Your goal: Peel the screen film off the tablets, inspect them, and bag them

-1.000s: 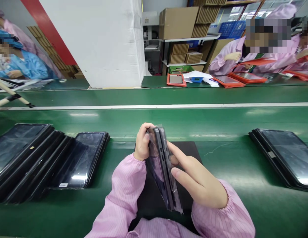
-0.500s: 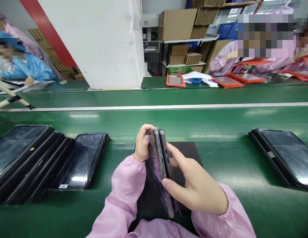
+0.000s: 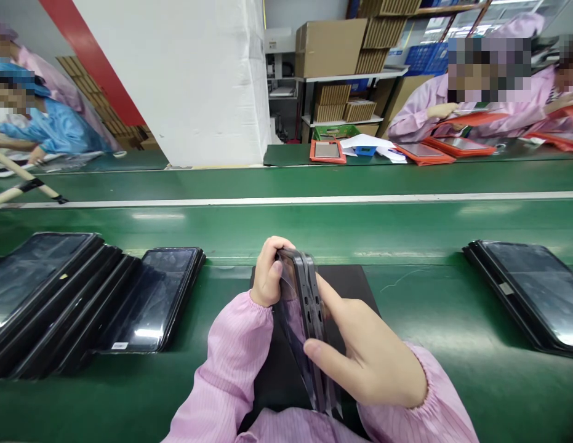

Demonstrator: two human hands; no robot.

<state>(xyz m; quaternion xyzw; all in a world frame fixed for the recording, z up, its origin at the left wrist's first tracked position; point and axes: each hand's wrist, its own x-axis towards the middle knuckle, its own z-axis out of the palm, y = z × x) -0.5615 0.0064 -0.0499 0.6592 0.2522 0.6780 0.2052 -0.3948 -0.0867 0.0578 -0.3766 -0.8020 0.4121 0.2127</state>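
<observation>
Two dark tablets (image 3: 309,307) in clear film stand on edge, face to face or back to back, between my hands. Small ports show along their near side edges. My left hand (image 3: 268,274) is closed around the upper left corner of the pair. On the other side, my right hand (image 3: 367,351) grips them, its thumb on the near edge and its fingers behind, partly hidden. Loose film sticks out at the bottom of the pair. Beneath them lies a black mat (image 3: 355,280) on the green bench (image 3: 429,344).
Overlapping film-wrapped tablets (image 3: 50,277) fan out at left, with another tablet stack (image 3: 152,295) beside them. More tablets (image 3: 530,283) are stacked at right. Across the bench, co-workers in pink and blue sit near orange-cased tablets (image 3: 461,144) and a white pillar (image 3: 175,74).
The two tablets have turned slightly and sit lower, their edges now lined up with both sets of ports showing. Both hands keep hold. At far right, a co-worker's hand has come down.
</observation>
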